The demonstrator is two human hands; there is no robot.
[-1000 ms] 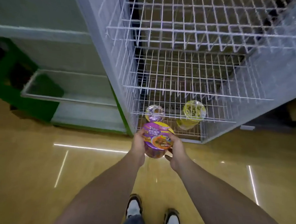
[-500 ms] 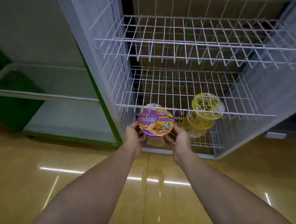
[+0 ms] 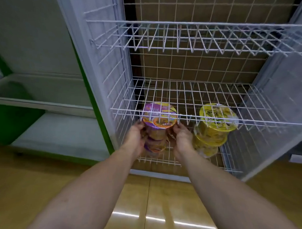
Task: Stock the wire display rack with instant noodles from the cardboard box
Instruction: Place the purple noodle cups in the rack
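While both bare forearms reach forward beneath the camera, I see the left hand point(image 3: 135, 136) and the right hand point(image 3: 182, 137) holding the upper purple noodle cup point(image 3: 159, 115) between them; the fingers of each curl against the cup's sides, the left hand on its left flank and the right hand on its right. The cup stands upright with its printed lid facing up, inside the lowest bay of the white wire rack point(image 3: 201, 37); it sits just under the front rail of the middle shelf point(image 3: 215, 99), whose wires cross my view of the lid. Directly beneath it a second purple cup point(image 3: 155, 145) rests on the bottom shelf point(image 3: 162, 162); the two look stacked, though I cannot tell whether the upper one bears fully on the lower. Just beside the right hand, a stack of two yellow noodle cups point(image 3: 217, 116) stands on the same bottom shelf, the upper one offset a little to the right; brown cardboard point(image 3: 199, 68) shows through the rack's back grid; a green-and-white shelving unit point(image 3: 44, 102) stands left of the rack; a glossy wood-toned floor point(image 3: 161, 200) lies below.
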